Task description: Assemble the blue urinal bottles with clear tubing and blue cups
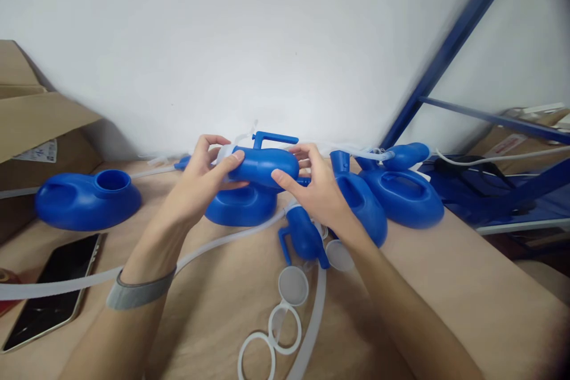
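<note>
Both my hands hold a blue plastic bottle-shaped part with a handle on top, lifted above the brown table. My left hand grips its left end, where a clear tube end shows, fingers curled round it. My right hand holds the right end with thumb in front and fingers behind. Under the held part lies another blue container. A smaller blue handled piece lies just below my right hand.
A blue container with a round opening sits at the left, more blue containers at the right. Clear tubing crosses the table. White rings and caps lie near me. A phone, cardboard boxes and a blue metal frame surround them.
</note>
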Available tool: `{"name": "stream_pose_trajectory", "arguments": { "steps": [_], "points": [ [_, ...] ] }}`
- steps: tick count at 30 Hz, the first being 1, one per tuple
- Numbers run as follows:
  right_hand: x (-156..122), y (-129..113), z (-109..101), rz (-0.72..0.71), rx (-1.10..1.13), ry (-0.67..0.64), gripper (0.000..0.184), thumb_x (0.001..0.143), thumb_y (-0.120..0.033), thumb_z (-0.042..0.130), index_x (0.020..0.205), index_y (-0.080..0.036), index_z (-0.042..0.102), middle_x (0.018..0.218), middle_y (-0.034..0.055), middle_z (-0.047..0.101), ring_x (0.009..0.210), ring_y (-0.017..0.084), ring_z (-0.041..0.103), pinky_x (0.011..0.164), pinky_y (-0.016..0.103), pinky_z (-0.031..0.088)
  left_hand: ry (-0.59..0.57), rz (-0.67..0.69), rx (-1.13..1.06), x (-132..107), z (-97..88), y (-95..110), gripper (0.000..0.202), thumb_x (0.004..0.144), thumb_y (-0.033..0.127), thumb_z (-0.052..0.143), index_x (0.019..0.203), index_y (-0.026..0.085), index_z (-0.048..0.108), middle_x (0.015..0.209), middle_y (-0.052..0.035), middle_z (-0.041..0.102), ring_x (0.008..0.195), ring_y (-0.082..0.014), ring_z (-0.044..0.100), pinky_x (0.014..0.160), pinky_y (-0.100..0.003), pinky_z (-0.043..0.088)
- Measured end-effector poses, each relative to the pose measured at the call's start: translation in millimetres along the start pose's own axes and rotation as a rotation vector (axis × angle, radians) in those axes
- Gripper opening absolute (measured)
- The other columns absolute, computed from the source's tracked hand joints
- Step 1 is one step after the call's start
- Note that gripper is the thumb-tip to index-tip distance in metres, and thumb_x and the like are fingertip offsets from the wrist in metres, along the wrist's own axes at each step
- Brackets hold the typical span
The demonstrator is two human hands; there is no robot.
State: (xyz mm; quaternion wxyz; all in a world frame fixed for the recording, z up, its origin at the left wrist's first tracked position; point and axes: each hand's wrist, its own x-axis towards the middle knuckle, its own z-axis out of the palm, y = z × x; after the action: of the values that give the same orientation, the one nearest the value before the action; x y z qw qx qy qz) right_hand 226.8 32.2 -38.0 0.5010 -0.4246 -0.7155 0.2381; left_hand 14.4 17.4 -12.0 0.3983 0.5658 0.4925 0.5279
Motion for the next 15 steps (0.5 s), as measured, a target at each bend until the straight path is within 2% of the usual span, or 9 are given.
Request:
{"name": "stream_pose_trajectory", "arguments": {
  "steps": [3,7,10,13,15],
  "points": [
    [1.7,0.7,-2.0,0.148,0.269,-0.201,0.057,0.089,-0.057,0.068,0.137,-0.030,0.053,0.133,0.0055,0.062,0.108,0.023,0.068,0.083,0.037,0.063,-0.041,0.003,-0.053,-1.2,4.0,-1.0,0.046,0.084,0.047,0.071,0.113,0.027,0.042,0.116,-0.0029,0.055,0.098,-0.0207,0.065,0.072,-0.033,0.065],
    [1.4,-2.9,-3.1,0.216,0.410,-0.244,0.064,0.081,-0.054,0.078,0.137,-0.030,0.057,0.132,0.0051,0.064,0.099,0.023,0.071,0.070,0.034,0.067,-0.081,0.034,-0.063,-2.0,9.7,-4.3,0.040,0.086,0.045,0.068,0.109,0.028,0.040,0.118,-0.0014,0.051,0.079,-0.0129,0.062,0.057,-0.023,0.058],
    [1.5,-6.1,-4.9,0.141,0.340,-0.181,0.062,0.078,-0.048,0.082,0.133,-0.028,0.061,0.129,0.0047,0.066,0.106,0.025,0.070,0.079,0.035,0.066,-0.097,0.094,-0.101,-2.4,12.5,-6.5,0.038,0.089,0.043,0.066,0.110,0.028,0.039,0.120,-0.0020,0.052,0.075,-0.0116,0.060,0.054,-0.021,0.054],
    [2.0,-8.1,-6.7,0.041,0.244,-0.121,0.058,0.077,-0.042,0.084,0.128,-0.025,0.063,0.132,0.0048,0.066,0.121,0.027,0.064,0.094,0.038,0.061,-0.100,0.131,-0.137,-2.8,14.5,-8.5,0.039,0.091,0.040,0.064,0.120,0.030,0.039,0.129,-0.0037,0.056,0.091,-0.0166,0.065,0.067,-0.025,0.058],
    [2.1,-8.2,-7.4,0.006,0.238,-0.118,0.058,0.076,-0.042,0.085,0.127,-0.024,0.063,0.133,0.0054,0.065,0.123,0.028,0.063,0.097,0.038,0.059,-0.096,0.146,-0.144,-2.8,15.5,-9.9,0.044,0.092,0.039,0.062,0.128,0.031,0.040,0.135,-0.0045,0.057,0.101,-0.0197,0.065,0.074,-0.027,0.058]
  ]
}}
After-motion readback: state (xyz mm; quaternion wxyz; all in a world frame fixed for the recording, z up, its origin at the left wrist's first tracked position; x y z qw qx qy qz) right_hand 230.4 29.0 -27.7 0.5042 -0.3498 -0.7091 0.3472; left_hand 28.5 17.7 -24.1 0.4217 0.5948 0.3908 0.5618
